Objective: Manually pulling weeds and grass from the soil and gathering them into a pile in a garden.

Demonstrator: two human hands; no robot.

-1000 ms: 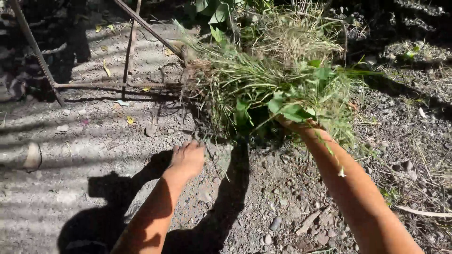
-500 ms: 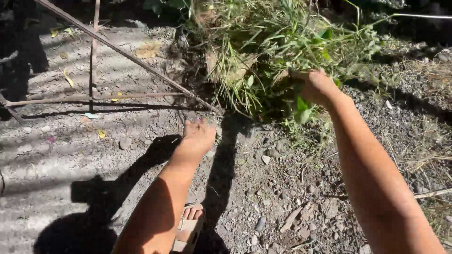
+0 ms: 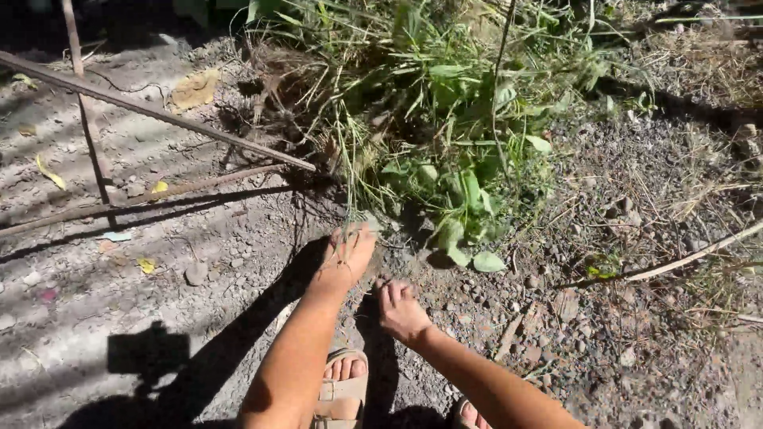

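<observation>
Item: weeding on gravel ground, head view

Left hand (image 3: 347, 256): fingers down at the base of the weed clump (image 3: 429, 135), closed on thin grass stems (image 3: 343, 238) at its 7 o'clock edge; grip partly hidden

Right hand (image 3: 400, 308): just beside the left, at its 5 o'clock; fingers loosely spread, tips on the gravel (image 3: 556, 334), holding nothing

Weed clump: at 12 o'clock from both hands, rooted or piled I cannot tell; broad leaves (image 3: 469, 238) at its near edge

Nearby: rusty rods (image 3: 151, 111) crossing at 10 o'clock; sandal (image 3: 342, 393) under the left forearm; dry stick (image 3: 683, 258) at 3 o'clock

Handling note: grip stems low, close to the soil, so they likely come up with roots; pull steadily toward 6 o'clock; keep fingers away from the rods
</observation>
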